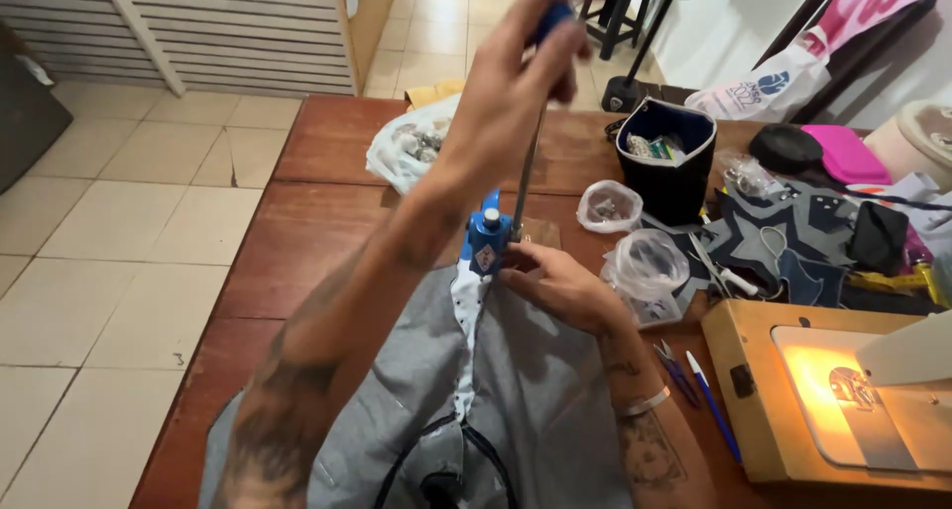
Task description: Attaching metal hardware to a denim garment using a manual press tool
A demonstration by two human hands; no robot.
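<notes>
- Grey shirt [535, 390] spread flat on wooden table [307, 222], placket fed under blue hand press [489, 239].
- Left hand [516, 83] raised above press, fingers wrapped tight round blue lever handle [551, 18].
- Right hand [560, 286] loosely curled just beside press base, fingertips pinning placket.

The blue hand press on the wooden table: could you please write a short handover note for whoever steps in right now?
Left hand: raised, closed around the blue grip of the press lever.
Right hand: steadying the shirt's white placket at the blue hand press.
Grey shirt lies spread on the wooden table.
Done: placket is at the press.
Left: whether any fastener is set cannot be seen.
</notes>
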